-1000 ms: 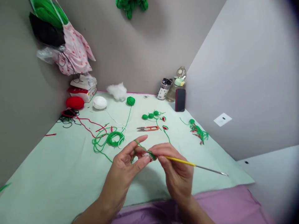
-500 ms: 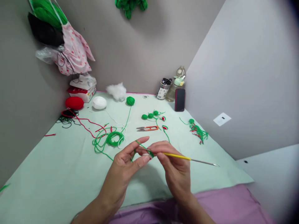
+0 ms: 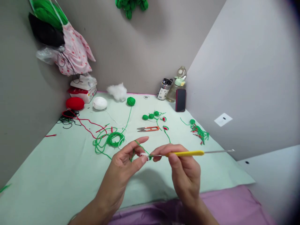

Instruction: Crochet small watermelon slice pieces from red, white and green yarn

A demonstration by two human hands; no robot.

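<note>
My left hand (image 3: 127,162) pinches a small crocheted piece (image 3: 145,155) in white and green, with a hint of red, between thumb and fingers. Its raised index finger carries a strand of green yarn (image 3: 141,145) that runs down to the piece. In my right hand (image 3: 184,168) is a crochet hook (image 3: 189,153) with a yellow handle, held nearly level. One metal end reaches the green edge of the piece; the other sticks out to the right. Fingers cover part of the crocheted piece.
Orange thread snips (image 3: 150,128) lie beyond my hands, near green crocheted balls (image 3: 151,116). Loose green yarn (image 3: 114,139) coils at left, with red (image 3: 75,103), white (image 3: 99,103) and green yarn balls (image 3: 131,101) behind. A phone (image 3: 180,100) leans at the back right.
My right hand has moved right and turned the hook closer to level, drawing its tip toward the right edge of the piece. More of the white edge shows now. My left hand barely moved.
</note>
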